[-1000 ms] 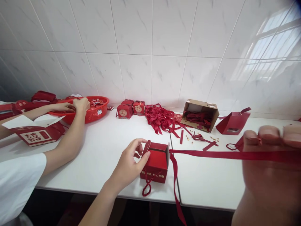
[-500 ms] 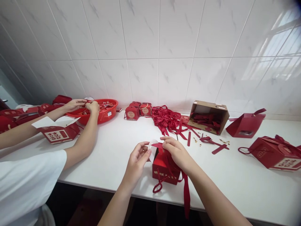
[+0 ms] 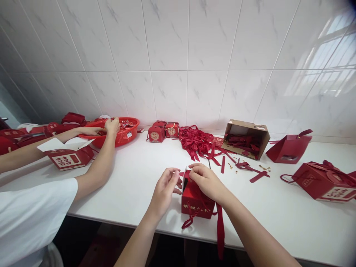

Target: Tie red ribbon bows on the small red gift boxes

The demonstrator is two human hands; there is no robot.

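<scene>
A small red gift box (image 3: 197,205) with gold lettering stands near the table's front edge, between my hands. A twisted red cord handle (image 3: 188,222) hangs from its front. My left hand (image 3: 164,191) is beside the box's raised, white-lined flap (image 3: 184,177), its fingers apart; whether the fingertips touch the flap is unclear. Over the top of the box, my right hand (image 3: 207,181) is closed with fingers curled on a red ribbon (image 3: 220,231), whose tail hangs past the table edge. My right fingers partly hide the top of the box.
A co-worker's hands (image 3: 111,128) reach over a red basin (image 3: 126,137) of wrapped sweets, behind an open box (image 3: 68,157). A ribbon heap (image 3: 196,139), a cardboard carton (image 3: 246,142) and loose strips lie at the back; finished-looking boxes (image 3: 319,181) stand at right.
The white-lined flap has swung upright, and my left fingers have come off its white face. My right fingers have curled in more. The co-worker's hands have lowered into the basin.
</scene>
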